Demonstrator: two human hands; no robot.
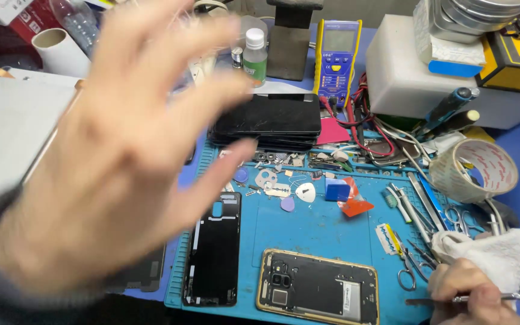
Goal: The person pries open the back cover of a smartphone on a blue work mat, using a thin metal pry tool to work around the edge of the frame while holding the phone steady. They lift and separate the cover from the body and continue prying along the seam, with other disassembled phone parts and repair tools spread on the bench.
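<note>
A left hand [115,150], blurred and raised close to the camera, fills the left half of the view with fingers spread wide and nothing in its grasp. Below its fingertips, on a blue work mat [314,232], lies a black phone back panel [213,250], long side running away from the viewer. Just right of it, at the mat's near edge, sits an opened phone body [319,287] with a gold rim, dark inner plates, a camera module at its left end and a pale rectangular patch at its right. It rests between the two hands, near the right one and well below the left. Behind it are small picks and a blue block [336,190], then a stack of dark phones [269,123] and a yellow multimeter [336,57]. Farther right lie scissors [405,271] and a roll of tape [481,170]. At the lower right corner, the right hand [467,295] is closed around slim metal tweezers [507,296], held level beside a white cloth [495,253]
</note>
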